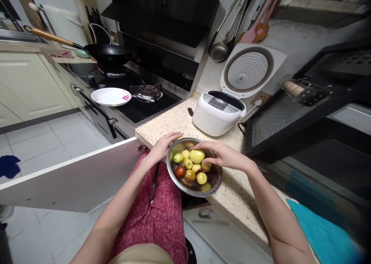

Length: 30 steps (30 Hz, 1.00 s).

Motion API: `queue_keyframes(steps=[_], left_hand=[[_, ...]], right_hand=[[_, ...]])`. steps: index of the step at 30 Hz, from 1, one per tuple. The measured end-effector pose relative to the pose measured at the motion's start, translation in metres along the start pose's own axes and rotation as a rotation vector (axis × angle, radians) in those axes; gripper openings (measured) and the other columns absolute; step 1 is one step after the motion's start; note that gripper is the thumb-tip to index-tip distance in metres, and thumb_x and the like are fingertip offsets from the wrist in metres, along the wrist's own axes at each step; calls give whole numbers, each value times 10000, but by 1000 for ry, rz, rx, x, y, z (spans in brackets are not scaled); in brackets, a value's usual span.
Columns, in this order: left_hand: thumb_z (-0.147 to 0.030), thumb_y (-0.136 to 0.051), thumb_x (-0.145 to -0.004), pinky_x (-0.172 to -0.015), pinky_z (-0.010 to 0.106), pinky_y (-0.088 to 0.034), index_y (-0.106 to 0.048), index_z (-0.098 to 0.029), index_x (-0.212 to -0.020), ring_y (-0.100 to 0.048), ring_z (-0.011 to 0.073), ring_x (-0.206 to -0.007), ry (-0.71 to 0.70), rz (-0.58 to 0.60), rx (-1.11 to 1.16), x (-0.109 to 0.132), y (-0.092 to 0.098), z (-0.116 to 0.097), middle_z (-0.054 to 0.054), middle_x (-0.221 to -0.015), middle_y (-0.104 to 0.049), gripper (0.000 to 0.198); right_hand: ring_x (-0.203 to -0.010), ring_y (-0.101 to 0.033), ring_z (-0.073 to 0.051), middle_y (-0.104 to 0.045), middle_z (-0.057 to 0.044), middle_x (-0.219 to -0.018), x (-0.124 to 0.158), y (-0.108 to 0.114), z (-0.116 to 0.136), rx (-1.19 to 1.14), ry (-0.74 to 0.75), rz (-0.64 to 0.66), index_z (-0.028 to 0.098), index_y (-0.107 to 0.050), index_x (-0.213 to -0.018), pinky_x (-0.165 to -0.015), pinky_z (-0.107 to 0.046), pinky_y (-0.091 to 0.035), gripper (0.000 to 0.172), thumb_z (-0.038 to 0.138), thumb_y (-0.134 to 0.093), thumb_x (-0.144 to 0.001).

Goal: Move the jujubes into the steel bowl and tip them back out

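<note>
A round metal bowl (214, 183) sits at the counter's front edge with several jujubes inside, mostly yellow-green. Among them is one reddish-brown jujube (180, 171). My left hand (162, 147) rests against the bowl's left rim, its fingers running along the outside; a bit of yellow shows near the fingertips, too small to name. Over the bowl's right side reaches my right hand (216, 153), thumb and fingers curved around a large yellow-green jujube (197, 156). Part of the fruit beneath that hand is hidden.
A white rice cooker (213, 119) stands behind the bowl, lid up. To the left, a floral plate (108, 97) lies on the stove, with a black wok (108, 53) farther back. An open cabinet door (87, 179) juts out at left. A teal cloth (321, 229) lies at right.
</note>
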<state>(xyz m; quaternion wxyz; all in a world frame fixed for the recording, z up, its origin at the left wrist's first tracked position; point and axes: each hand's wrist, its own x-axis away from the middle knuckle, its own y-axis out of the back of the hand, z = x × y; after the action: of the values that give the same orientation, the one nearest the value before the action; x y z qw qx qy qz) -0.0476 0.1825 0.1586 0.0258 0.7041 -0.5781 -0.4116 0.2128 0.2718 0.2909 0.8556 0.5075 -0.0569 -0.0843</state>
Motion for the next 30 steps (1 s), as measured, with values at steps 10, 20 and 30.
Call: queue_keyframes(steps=[10,20,30], left_hand=[[-333,-765,-894,-914,364,-649,-691,-192,-1263,-701,227,-1124,141,-384,162,10,2,-8,120,-1254,-694,401],[-373,-841,-851,-970,374,-654,-707,-264,-1299,-702,224,-1170,70,-434,132,41,22,-100,75,-1271,-736,481],[-372,-790,-901,-996,397,-662,-568,-251,-1457,-744,235,-1169,11,-274,166,54,-5,-113,94,-1377,-704,611]], right_hand=[[-1183,-667,-278,-710,-113,-1287,0,4,6,-10,78,-111,227,-669,-1312,-1051,-468,-530,318,328,-632,-1012],[-1355,-575,-280,-612,-117,-1441,-4,-14,36,108,240,-315,255,-542,-1471,-1139,-494,-504,413,262,-543,-1058],[-1208,-654,-287,-656,-139,-1362,-1,-19,46,265,332,-199,217,-577,-1426,-987,-438,-569,409,334,-591,-1034]])
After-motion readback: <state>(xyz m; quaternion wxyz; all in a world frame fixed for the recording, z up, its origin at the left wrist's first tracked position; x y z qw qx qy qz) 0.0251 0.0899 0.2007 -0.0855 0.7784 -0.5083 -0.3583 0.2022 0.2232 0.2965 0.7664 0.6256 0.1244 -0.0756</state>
